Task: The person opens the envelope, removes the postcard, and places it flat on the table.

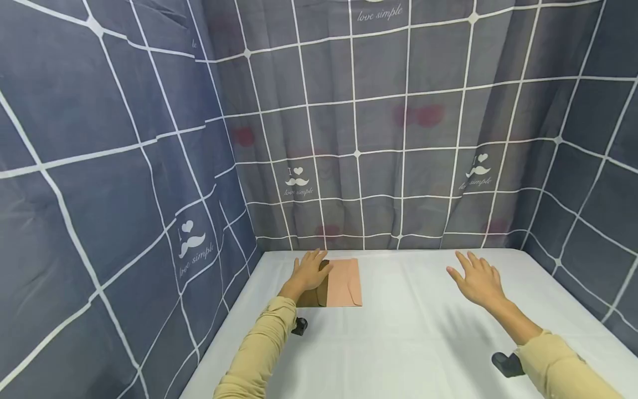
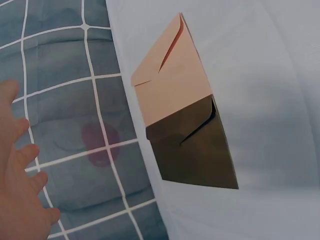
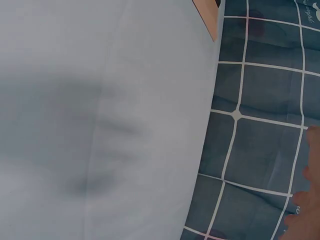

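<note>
Two envelopes lie side by side on the white table, partly overlapping: a pink envelope [image 1: 345,281] and a dark olive-brown envelope [image 2: 195,150]. In the head view my left hand [image 1: 309,270] is over the brown one and hides part of it. The left wrist view shows that hand [image 2: 22,170] off to the side of both envelopes, fingers spread, holding nothing. Over the right part of the table my right hand [image 1: 479,281] hovers with fingers extended and nothing in it. Only its edge [image 3: 305,210] shows in the right wrist view, where a corner of the pink envelope [image 3: 207,17] appears at the top.
The white table [image 1: 399,343] is bordered at the back and both sides by dark checked curtains [image 1: 379,127]. Black devices are worn at the left wrist [image 1: 300,326] and the right wrist [image 1: 507,364]. Soft hand shadows fall on the tabletop.
</note>
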A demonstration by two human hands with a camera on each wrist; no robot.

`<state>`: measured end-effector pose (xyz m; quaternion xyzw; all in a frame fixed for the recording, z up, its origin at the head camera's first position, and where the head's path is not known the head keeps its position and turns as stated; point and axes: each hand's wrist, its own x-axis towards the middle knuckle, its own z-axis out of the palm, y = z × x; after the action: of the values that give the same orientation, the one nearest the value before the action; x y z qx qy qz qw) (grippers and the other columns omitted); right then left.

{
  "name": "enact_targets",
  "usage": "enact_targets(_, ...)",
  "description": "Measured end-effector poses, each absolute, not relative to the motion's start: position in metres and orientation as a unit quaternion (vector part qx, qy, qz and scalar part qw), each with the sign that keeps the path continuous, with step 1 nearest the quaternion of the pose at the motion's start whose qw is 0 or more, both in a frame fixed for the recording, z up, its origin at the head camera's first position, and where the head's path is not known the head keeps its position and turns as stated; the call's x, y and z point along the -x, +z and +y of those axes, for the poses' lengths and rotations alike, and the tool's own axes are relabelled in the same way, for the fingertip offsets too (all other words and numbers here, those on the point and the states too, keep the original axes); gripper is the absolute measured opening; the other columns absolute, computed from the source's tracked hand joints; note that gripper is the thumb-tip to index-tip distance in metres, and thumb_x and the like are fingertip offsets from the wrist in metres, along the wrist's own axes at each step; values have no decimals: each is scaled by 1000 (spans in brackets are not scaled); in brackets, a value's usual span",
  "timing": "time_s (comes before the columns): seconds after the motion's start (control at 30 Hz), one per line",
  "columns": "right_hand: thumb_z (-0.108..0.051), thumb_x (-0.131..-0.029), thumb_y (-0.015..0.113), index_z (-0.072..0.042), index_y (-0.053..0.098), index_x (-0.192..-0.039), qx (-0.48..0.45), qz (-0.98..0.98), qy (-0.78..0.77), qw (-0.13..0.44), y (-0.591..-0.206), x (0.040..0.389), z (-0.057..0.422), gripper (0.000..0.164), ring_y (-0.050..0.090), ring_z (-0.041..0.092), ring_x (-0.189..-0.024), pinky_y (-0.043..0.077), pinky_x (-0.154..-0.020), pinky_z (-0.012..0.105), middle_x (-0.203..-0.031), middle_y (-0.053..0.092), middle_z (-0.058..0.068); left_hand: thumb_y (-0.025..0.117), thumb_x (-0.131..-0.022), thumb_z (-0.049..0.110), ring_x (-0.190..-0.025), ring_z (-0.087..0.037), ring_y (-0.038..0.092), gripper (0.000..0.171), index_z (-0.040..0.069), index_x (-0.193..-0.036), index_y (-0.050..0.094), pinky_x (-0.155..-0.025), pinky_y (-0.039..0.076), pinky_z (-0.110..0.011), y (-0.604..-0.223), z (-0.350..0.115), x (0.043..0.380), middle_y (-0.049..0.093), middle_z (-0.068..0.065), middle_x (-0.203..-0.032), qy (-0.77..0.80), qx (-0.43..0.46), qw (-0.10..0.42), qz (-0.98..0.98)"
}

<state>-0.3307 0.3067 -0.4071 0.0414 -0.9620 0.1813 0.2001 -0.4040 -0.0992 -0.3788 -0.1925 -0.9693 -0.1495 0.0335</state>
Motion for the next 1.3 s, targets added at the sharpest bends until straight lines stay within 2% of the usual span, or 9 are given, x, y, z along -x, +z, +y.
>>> enact_targets(0.37, -44, -101, 39, 8, 37, -136, -42, -963, 178, 199, -437, 326, 304, 62, 23, 64, -120, 18, -94, 73, -137, 27, 41, 36, -101, 47, -139, -39, 22, 58, 12, -147, 36, -107, 11, -65, -413, -101, 399, 30, -15, -152, -160, 196, 41, -967)
enact_targets(0.57, -42, -101, 42, 8, 40, -134, -45, -963, 176, 197, -455, 323, 301, 60, 27, 63, -119, 21, -92, 73, -135, 31, 41, 39, -100, 48, -139, -39, 22, 60, 12, -147, 36, -106, 10, -66, -435, -100, 397, 30, -15, -151, -183, 196, 32, -963)
enact_targets(0.7, -41, -101, 42, 8, 39, -135, -42, -964, 182, 191, -455, 324, 302, 60, 25, 63, -120, 18, -94, 73, -136, 30, 41, 39, -100, 48, -139, -40, 20, 60, 12, -148, 34, -107, 8, -66, -435, -98, 400, 28, -16, -152, -189, 195, 26, -962)
enact_targets(0.87, -41, -101, 42, 7, 40, -135, -54, -957, 188, 213, -449, 331, 302, 58, 25, 62, -120, 17, -95, 73, -136, 31, 40, 41, -100, 45, -138, -40, 22, 59, 9, -147, 36, -107, 9, -66, -435, -96, 406, 30, -17, -151, -199, 192, 46, -960)
enact_targets(1.3, -37, -101, 45, 8, 41, -135, -66, -956, 196, 208, -471, 334, 289, 56, 27, 65, -118, 19, -93, 74, -134, 33, 42, 47, -98, 42, -133, -43, 30, 57, 8, -143, 42, -103, 16, -69, -485, -98, 405, 37, -20, -146, -220, 185, 53, -956)
